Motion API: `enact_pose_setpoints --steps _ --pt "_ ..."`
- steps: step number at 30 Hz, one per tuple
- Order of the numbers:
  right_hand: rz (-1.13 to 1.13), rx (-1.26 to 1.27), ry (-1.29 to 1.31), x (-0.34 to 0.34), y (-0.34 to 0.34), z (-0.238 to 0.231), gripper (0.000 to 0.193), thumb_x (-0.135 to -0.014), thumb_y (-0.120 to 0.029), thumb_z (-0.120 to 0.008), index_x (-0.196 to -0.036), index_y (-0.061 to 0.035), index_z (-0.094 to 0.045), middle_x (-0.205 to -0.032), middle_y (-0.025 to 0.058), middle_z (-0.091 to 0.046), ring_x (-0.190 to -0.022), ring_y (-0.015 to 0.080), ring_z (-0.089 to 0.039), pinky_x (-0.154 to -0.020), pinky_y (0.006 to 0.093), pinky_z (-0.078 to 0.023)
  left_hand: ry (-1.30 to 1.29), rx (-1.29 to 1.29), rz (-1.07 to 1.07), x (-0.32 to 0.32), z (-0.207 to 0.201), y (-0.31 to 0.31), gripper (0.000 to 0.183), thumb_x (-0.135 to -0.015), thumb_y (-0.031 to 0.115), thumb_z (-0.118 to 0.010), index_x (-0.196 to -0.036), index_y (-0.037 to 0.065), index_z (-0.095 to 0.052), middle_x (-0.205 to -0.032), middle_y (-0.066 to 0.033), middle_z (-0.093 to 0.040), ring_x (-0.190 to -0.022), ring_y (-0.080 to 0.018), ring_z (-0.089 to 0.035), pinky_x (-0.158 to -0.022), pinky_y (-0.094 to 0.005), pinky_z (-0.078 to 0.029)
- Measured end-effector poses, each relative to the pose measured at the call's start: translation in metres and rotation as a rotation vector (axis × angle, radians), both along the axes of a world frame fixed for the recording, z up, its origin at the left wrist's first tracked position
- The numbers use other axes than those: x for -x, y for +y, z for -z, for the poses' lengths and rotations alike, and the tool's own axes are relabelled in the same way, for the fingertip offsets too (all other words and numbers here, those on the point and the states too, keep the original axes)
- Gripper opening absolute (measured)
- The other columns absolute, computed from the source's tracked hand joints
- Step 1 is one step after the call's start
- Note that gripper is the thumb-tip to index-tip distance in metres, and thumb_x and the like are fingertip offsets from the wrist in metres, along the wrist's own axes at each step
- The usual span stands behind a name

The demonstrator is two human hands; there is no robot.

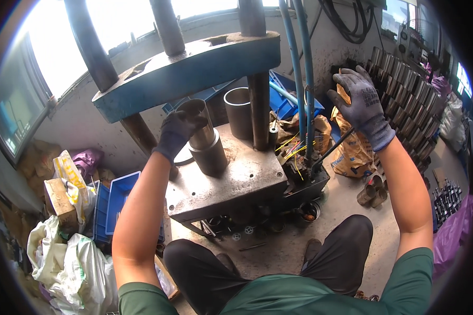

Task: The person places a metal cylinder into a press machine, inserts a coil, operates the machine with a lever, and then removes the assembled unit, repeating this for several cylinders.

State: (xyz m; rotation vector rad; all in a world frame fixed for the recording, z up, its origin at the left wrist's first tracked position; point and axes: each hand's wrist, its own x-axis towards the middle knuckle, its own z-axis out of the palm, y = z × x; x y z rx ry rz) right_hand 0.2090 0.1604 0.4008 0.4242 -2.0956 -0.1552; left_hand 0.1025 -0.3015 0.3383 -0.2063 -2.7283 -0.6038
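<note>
My left hand (pixel 177 132), in a dark grey glove, closes on a shiny metal sleeve (pixel 203 137) from its left side. That sleeve stands upright on a darker, wider steel cylinder (pixel 210 160), its lower end at the cylinder's top. Both are on the steel table (pixel 236 181) of a blue press (pixel 189 71). My right hand (pixel 361 102), also gloved, is raised at the right with its thumb and fingers apart. A black lever (pixel 333 148) rises to the heel of this hand; whether they touch I cannot tell.
Another thick steel tube (pixel 239 113) stands behind, near a press column (pixel 258 110). Blue hoses (pixel 304 79) hang right of the press. Stacked metal cylinders (pixel 404 89) and a brown paper bag (pixel 349 155) are at the right. Blue crates (pixel 122 202) and white sacks (pixel 71 268) lie left.
</note>
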Motion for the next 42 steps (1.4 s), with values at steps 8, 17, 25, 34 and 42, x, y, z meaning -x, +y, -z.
enact_pose_setpoints --steps 8,17,25,34,42 --pt "0.074 0.100 -0.167 -0.003 0.003 0.001 0.039 -0.089 -0.022 -0.072 -0.123 -0.0014 -0.069 -0.123 0.0203 -0.070 -0.121 0.0388 -0.063 -0.111 0.0477 -0.047 0.073 -0.201 0.103 0.000 0.004 -0.006 0.059 -0.077 0.055 -0.084 -0.111 0.008 -0.079 -0.111 -0.0191 -0.076 -0.104 -0.0334 -0.073 -0.096 -0.0396 -0.055" --pt "0.134 0.160 -0.233 -0.015 -0.001 0.002 0.039 -0.090 -0.024 -0.068 -0.124 -0.0040 -0.069 -0.121 0.0172 -0.071 -0.116 0.0357 -0.065 -0.101 0.0467 -0.053 0.328 0.003 0.104 -0.037 0.009 0.025 0.050 -0.073 0.050 -0.087 -0.090 0.005 -0.074 -0.115 -0.0225 -0.072 -0.105 -0.0373 -0.072 -0.085 -0.0425 -0.058" --pt "0.090 -0.055 -0.180 -0.090 0.005 0.013 0.041 -0.086 -0.019 -0.073 -0.123 -0.0019 -0.068 -0.121 0.0159 -0.070 -0.126 0.0354 -0.061 -0.122 0.0546 -0.031 0.795 -0.561 0.080 -0.115 0.072 -0.001 0.033 -0.069 0.017 -0.093 -0.089 0.000 -0.072 -0.131 -0.0214 -0.065 -0.113 -0.0365 -0.067 -0.090 -0.0403 -0.056" --pt "-0.202 -0.230 -0.534 -0.213 -0.064 0.067 0.047 -0.072 -0.023 -0.081 -0.113 -0.0048 -0.070 -0.122 0.0102 -0.068 -0.126 0.0365 -0.060 -0.116 0.0661 -0.033 0.333 -0.392 -0.165 -0.101 0.147 -0.069 0.043 -0.066 0.029 -0.092 -0.087 0.000 -0.069 -0.135 -0.0227 -0.059 -0.119 -0.0400 -0.061 -0.098 -0.0438 -0.053" --pt "-0.579 -0.019 -0.691 -0.123 -0.126 0.155 0.051 -0.078 -0.022 -0.079 -0.124 -0.0037 -0.067 -0.125 0.0142 -0.068 -0.124 0.0362 -0.062 -0.106 0.0536 -0.048 0.159 -0.303 -0.291 -0.089 0.154 -0.061 0.060 -0.071 0.044 -0.091 -0.109 0.000 -0.077 -0.126 -0.0220 -0.066 -0.113 -0.0367 -0.066 -0.096 -0.0424 -0.055"
